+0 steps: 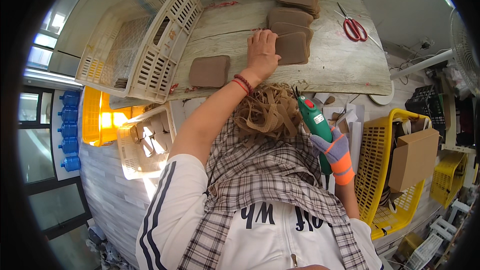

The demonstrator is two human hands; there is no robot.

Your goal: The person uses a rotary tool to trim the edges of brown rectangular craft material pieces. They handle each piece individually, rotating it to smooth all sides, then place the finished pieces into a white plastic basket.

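My bare left hand (262, 52), with a red bead bracelet at its wrist, is at the left edge of a stack of brown rounded pads (291, 48). Its fingers are curled and the thumb presses by the pad's near corner. My right hand (335, 150), in a purple and orange glove, grips a green handheld electric cutter (317, 120) with a red switch, its dark tip pointing up by the table's front edge. Between the hands, a heap of brown offcut strips (269, 112) lies on my checked apron. A separate brown pad pile (209, 71) sits left of my left hand.
On the table (230, 30) are more pad stacks (298, 0) and red-handled scissors (354, 29) at right. A white crate (165, 45) leans at left. Below stands a smaller crate (131, 162) of pads. A yellow basket (370, 170) holding a cardboard box (414, 159) stands to my right.
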